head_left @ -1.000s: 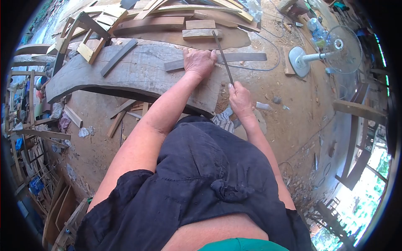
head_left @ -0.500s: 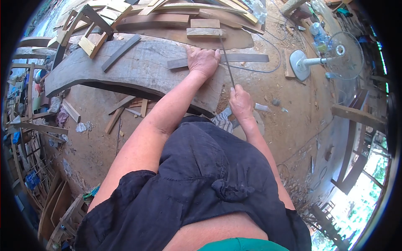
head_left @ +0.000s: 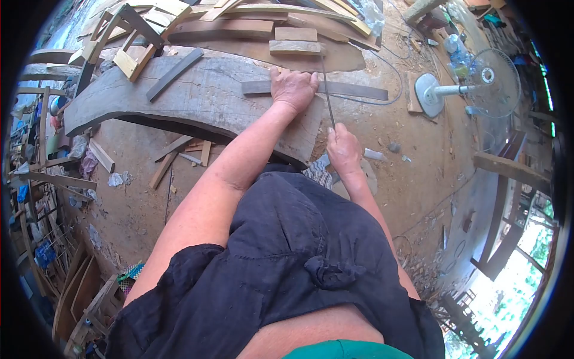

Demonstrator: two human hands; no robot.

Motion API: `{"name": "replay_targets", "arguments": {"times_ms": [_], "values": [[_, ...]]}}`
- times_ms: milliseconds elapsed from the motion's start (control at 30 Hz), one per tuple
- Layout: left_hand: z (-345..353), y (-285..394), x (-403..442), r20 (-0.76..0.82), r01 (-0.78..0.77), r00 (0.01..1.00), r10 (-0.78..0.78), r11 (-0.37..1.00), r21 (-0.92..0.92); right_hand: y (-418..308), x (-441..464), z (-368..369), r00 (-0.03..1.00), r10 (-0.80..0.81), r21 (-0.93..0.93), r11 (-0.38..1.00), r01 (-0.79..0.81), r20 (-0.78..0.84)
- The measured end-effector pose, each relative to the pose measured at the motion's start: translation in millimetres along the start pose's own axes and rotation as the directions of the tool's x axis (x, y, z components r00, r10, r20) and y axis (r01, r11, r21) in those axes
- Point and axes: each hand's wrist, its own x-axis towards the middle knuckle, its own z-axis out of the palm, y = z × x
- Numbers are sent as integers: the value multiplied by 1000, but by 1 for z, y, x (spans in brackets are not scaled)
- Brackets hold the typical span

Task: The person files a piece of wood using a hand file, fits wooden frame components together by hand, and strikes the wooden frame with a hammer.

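Note:
My left hand (head_left: 293,91) presses down on a narrow dark wooden strip (head_left: 359,91), its fingers curled over the far edge. The strip lies across the end of a broad, curved wooden slab (head_left: 221,84) and sticks out past it to the right. Closed in a fist, my right hand (head_left: 344,147) is nearer to my body, beside the slab's right end. From it a long thin dark blade (head_left: 328,99), looking like a handsaw seen edge-on, points away from me and crosses the strip just right of my left hand. The handle is hidden in my fist.
Another dark strip (head_left: 174,75) lies on the slab's left part, near a wooden frame (head_left: 134,63). Short wood blocks (head_left: 296,47) and stacked boards (head_left: 221,29) lie beyond. A white fan (head_left: 431,94) stands at right, with a cable on the floor. Wood offcuts (head_left: 162,171) lie at left.
The blade lies at a slightly steeper angle, its far end a little further right. My left hand still presses on the strip; the view has shifted very slightly.

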Motion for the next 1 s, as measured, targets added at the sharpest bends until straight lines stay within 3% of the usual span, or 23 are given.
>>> {"name": "replay_targets", "arguments": {"times_ms": [400, 733, 833, 900, 933, 1000], "values": [[-5, 1, 4, 59, 11, 998, -11, 1000, 8, 4, 17, 6, 1000, 10, -15, 1000, -10, -4], [-1, -3, 3, 8, -42, 999, 42, 999, 15, -2, 8, -2, 999, 17, 29, 999, -18, 31], [-1, -4, 3, -9, -63, 998, 63, 998, 5, 4, 18, 2, 997, 20, 99, 995, -27, 70], [-1, -3, 5, -13, -71, 997, 71, 997, -23, 12, 26, 9, 974, 93, 243, 959, -143, 205], [-2, -3, 5, -8, -86, 996, 86, 996, -22, 3, 28, -7, 974, 96, 239, 960, -145, 205], [-1, -5, 3, 0, -92, 996, 92, 996, -17, -30, 31, -54, 914, 135, 188, 957, -220, 383]]}}
